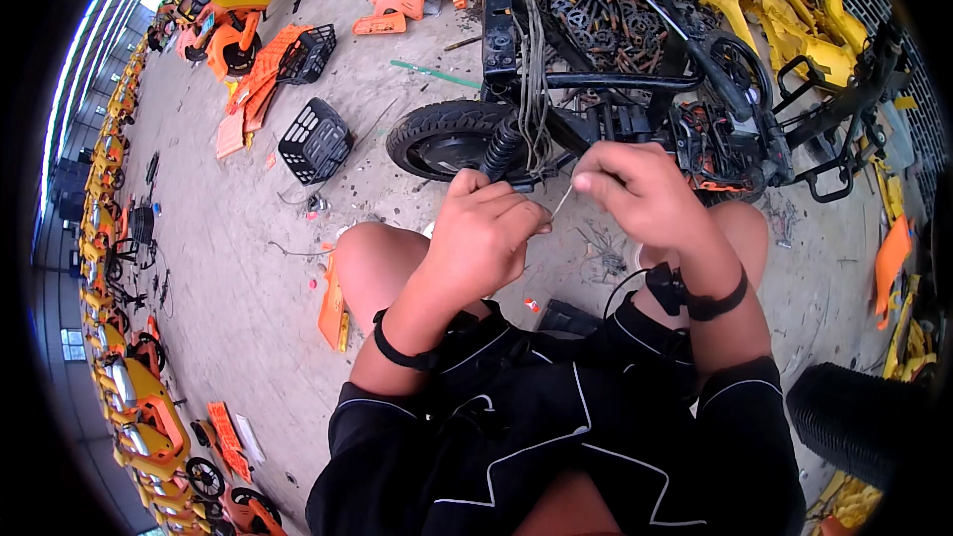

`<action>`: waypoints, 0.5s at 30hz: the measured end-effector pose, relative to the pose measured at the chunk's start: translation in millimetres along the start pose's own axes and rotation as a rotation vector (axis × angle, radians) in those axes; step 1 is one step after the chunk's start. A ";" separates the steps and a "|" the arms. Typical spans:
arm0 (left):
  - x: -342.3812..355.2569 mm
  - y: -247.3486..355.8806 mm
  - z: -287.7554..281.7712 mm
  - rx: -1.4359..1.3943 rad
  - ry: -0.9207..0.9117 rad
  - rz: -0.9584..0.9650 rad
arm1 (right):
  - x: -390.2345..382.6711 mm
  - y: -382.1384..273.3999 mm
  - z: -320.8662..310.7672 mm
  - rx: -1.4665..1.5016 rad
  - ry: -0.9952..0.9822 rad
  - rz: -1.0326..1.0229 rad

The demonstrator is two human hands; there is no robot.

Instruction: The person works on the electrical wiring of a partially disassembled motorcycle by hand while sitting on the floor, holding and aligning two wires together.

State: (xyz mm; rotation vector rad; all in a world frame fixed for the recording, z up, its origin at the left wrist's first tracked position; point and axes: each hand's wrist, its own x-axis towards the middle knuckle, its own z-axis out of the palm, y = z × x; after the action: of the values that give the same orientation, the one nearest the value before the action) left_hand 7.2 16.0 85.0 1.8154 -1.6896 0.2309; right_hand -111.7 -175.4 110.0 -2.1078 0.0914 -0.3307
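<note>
In front of me is a stripped black scooter frame (625, 81) with a wheel (452, 142) and a coil-spring shock absorber (501, 147). Grey cables (534, 69) hang in a bundle over its near bar. A thin, pale strand (563, 202) runs short and taut between my hands; whether it is wire or cord I cannot tell. My left hand (483, 238) is closed around its lower end, below the shock absorber. At the upper end, my right hand (640, 194) pinches it between thumb and curled fingers, close to the frame. Its ends are hidden inside my fingers.
A heap of chains and sprockets (620, 25) lies behind the frame, with yellow panels (794, 10) at the far right. Black baskets (316, 141) and orange panels (417, 0) lie left on the concrete. Scooters (149, 417) line the left side; a black tyre (844, 422) is at lower right.
</note>
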 end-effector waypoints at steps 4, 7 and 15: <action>-0.7 -8.9 1.0 0.027 0.009 -0.034 | -9.9 12.3 5.1 -0.356 -0.477 -0.194; -1.1 -8.2 2.2 0.005 0.011 -0.041 | -6.5 -15.8 1.9 0.030 -0.091 -0.107; -2.7 -12.3 5.0 0.016 0.017 -0.045 | -7.0 -3.1 1.5 0.059 -0.240 -0.197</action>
State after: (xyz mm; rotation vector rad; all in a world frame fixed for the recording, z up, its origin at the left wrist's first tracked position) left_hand 17.0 15.1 75.6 1.8552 -1.6380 0.2405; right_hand -118.2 -171.1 110.5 -2.0860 -0.2651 -0.1911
